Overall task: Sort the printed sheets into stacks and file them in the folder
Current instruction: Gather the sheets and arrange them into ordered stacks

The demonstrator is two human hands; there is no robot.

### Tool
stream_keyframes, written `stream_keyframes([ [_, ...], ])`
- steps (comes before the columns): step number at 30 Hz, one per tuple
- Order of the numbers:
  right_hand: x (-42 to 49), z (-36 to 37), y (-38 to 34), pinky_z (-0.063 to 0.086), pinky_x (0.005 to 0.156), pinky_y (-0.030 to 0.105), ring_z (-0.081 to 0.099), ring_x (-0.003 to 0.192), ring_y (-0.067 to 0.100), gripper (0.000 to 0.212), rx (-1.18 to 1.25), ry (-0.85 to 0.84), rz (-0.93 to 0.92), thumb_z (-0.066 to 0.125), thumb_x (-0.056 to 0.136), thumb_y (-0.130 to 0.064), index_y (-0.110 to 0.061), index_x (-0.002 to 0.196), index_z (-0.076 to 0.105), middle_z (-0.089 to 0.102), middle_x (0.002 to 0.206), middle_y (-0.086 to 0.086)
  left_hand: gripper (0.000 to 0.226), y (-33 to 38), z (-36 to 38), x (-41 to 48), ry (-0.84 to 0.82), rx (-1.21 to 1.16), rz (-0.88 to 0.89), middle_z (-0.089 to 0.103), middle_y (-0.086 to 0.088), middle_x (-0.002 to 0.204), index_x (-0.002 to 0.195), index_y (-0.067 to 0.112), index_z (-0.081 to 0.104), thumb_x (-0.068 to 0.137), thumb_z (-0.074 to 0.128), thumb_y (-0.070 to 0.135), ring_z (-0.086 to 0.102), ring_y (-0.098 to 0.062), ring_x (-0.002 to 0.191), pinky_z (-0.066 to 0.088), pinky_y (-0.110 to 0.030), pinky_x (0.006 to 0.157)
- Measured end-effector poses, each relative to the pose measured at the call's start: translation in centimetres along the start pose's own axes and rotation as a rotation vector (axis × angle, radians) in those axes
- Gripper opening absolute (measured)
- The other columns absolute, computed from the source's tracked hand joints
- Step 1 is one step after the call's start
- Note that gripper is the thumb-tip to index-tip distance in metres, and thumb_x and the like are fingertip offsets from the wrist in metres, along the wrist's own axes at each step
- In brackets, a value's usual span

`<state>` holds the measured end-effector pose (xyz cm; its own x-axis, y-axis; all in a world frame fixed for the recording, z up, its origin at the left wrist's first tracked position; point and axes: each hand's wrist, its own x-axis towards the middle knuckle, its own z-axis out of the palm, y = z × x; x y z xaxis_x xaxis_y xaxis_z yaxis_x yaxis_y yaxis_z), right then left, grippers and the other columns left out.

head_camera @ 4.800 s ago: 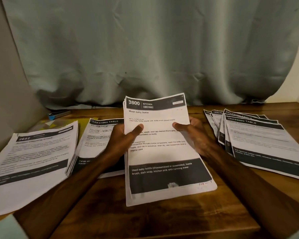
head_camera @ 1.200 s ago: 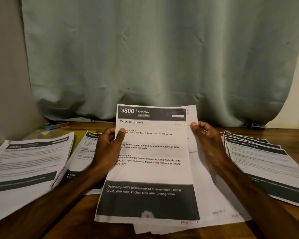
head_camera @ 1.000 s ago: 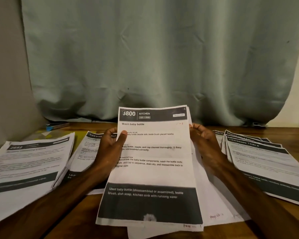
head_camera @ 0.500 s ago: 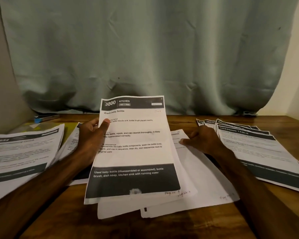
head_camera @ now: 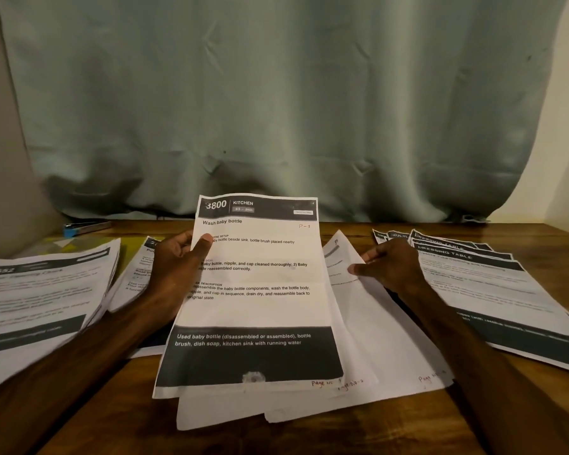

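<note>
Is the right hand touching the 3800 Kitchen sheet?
Apart. The head view shows the right hand on a fanned lower sheet, with a visible gap to the 3800 Kitchen sheet.
</note>
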<state>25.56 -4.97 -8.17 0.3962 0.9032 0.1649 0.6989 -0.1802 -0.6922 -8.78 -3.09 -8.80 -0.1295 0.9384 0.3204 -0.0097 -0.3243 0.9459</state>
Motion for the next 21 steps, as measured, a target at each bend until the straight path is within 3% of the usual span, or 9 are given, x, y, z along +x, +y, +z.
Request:
stream_keyframes([
  [3,0.2,-0.3,0.1,0.051,0.07,0.03,0.067,0.074,0.017,0.022,0.065,0.105,-0.057,0.089,0.075,-0.035,-0.02,0.075,0.073,0.074,0.082,0.001,0.018,0.0,0.0,0.1,0.007,-0.02,-0.006,0.077,0.001,0.097,0.115,0.012,0.069,0.1,0.063,0.02,0.076,-0.014,0.077,0.062,-0.026,0.062],
  [7,-0.2,-0.8,-0.3,0.044,0.062,0.024,0.065,0.067,0.014,0.021,0.127,0.228,-0.226,0.08,0.086,-0.037,-0.018,0.081,0.071,0.067,0.07,-0.007,0.014,0.1,0.1,0.1,-0.004,-0.043,-0.003,0.079,0.006,0.089,0.112,0.016,0.068,0.1,0.063,0.021,0.077,-0.017,0.076,0.061,-0.026,0.058],
  [9,-0.6,-1.1,-1.3,0.049,0.063,0.024,0.066,0.067,0.01,0.018,0.317,0.271,-0.293,0.075,0.091,-0.032,-0.014,0.093,0.071,0.071,0.077,-0.005,0.011,0.3,0.3,-0.1,-0.015,-0.066,0.007,0.079,0.009,0.086,0.109,0.019,0.068,0.1,0.063,0.021,0.076,-0.013,0.071,0.059,-0.023,0.054],
  [13,-1.1,-1.1,-2.7,0.051,0.061,0.011,0.072,0.071,-0.001,0.024,0.726,0.277,-0.259,0.07,0.096,-0.023,-0.006,0.113,0.069,0.075,0.087,-0.01,0.009,0.7,0.5,-0.2,-0.02,-0.131,0.003,0.079,0.007,0.086,0.107,0.021,0.068,0.1,0.063,0.02,0.076,-0.013,0.073,0.06,-0.024,0.054],
  [16,-1.4,-0.5,-3.0,0.058,0.07,0.021,0.075,0.084,0.009,0.024,0.881,0.195,-0.189,0.069,0.097,-0.026,-0.01,0.114,0.069,0.078,0.098,-0.002,0.009,0.8,0.6,-0.2,-0.019,-0.169,0.005,0.079,0.004,0.088,0.106,0.02,0.068,0.1,0.062,0.019,0.077,-0.014,0.074,0.061,-0.025,0.056],
  [21,-2.5,1.0,-4.1,0.058,0.093,0.038,0.074,0.1,0.017,0.021,0.865,0.05,-0.195,0.068,0.097,-0.027,-0.017,0.115,0.069,0.078,0.107,-0.004,0.011,0.8,0.8,-0.5,0.002,-0.211,0.01,0.079,0.003,0.091,0.107,0.019,0.067,0.102,0.059,0.022,0.077,-0.015,0.074,0.059,-0.024,0.054],
])
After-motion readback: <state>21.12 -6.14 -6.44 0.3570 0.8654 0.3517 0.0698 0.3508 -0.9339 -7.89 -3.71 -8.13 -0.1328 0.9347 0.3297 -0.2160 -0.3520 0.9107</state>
